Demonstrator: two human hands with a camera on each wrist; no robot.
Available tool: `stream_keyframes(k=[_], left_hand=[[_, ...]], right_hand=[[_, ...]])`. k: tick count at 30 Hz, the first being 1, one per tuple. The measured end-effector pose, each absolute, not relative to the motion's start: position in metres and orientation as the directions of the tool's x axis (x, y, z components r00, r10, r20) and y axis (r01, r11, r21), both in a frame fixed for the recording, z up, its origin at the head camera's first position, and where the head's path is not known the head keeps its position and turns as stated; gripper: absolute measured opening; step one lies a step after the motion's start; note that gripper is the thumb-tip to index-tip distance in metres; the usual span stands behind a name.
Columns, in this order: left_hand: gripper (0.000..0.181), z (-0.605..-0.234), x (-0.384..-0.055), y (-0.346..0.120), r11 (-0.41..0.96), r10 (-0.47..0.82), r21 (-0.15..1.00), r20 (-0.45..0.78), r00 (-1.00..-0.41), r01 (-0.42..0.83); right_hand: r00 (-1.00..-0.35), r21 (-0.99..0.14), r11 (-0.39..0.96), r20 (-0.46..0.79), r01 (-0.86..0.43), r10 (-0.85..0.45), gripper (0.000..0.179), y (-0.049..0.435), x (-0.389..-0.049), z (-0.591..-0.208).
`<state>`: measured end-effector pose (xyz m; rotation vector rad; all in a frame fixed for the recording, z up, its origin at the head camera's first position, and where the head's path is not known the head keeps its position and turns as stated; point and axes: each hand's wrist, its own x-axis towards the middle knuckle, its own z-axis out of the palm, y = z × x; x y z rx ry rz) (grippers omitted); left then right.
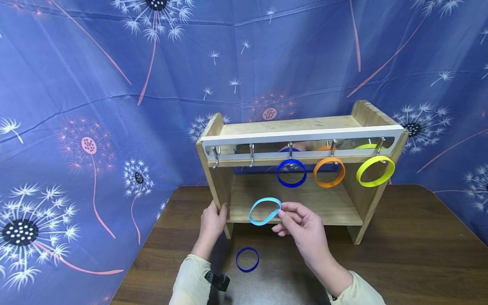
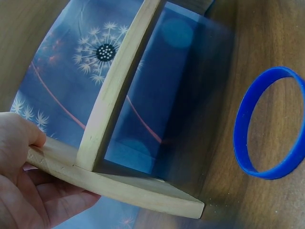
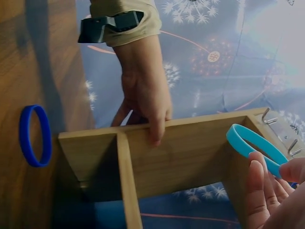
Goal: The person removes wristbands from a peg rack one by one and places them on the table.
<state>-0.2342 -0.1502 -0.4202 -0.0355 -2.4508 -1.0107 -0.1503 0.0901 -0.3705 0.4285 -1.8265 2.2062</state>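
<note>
My right hand (image 1: 305, 226) pinches a light blue wristband (image 1: 253, 206) between thumb and fingers, in front of the wooden shelf (image 1: 282, 209). In the right wrist view this light blue band (image 3: 255, 139) stands near the hooks. My left hand (image 1: 212, 220) grips the left side panel (image 2: 119, 183) of the shelf, thumb on the inside and fingers outside. From the shelf's metal hook rail hang a dark blue wristband (image 1: 291, 185), an orange wristband (image 1: 328, 185) and a yellow wristband (image 1: 375, 184). Another dark blue wristband (image 1: 247, 270) lies on the table below the shelf.
Two bare hooks, the leftmost hook (image 1: 215, 157) and the second hook (image 1: 251, 155), are at the rail's left end. The shelf stands on a brown wooden table (image 1: 427, 228). A blue cloth (image 1: 183, 76) with dandelion prints hangs behind it.
</note>
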Motion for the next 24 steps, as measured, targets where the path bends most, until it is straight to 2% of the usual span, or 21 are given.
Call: stream_keyframes(k=[12, 24], left_hand=[[0.016, -0.422, -0.234, -0.151, 0.723, -0.158, 0.658, 0.452, -0.878, 0.208], [0.015, -0.422, -0.235, -0.15, 0.726, -0.156, 0.653, 0.462, -0.873, 0.216]], right_hand=[[-0.955, -0.946, -0.16, 0.293, -0.283, -0.041, 0.024, 0.096, -0.153, -0.391], [-0.996, -0.994, -0.069, 0.084, -0.081, -0.03, 0.026, 0.1, -0.156, -0.416]])
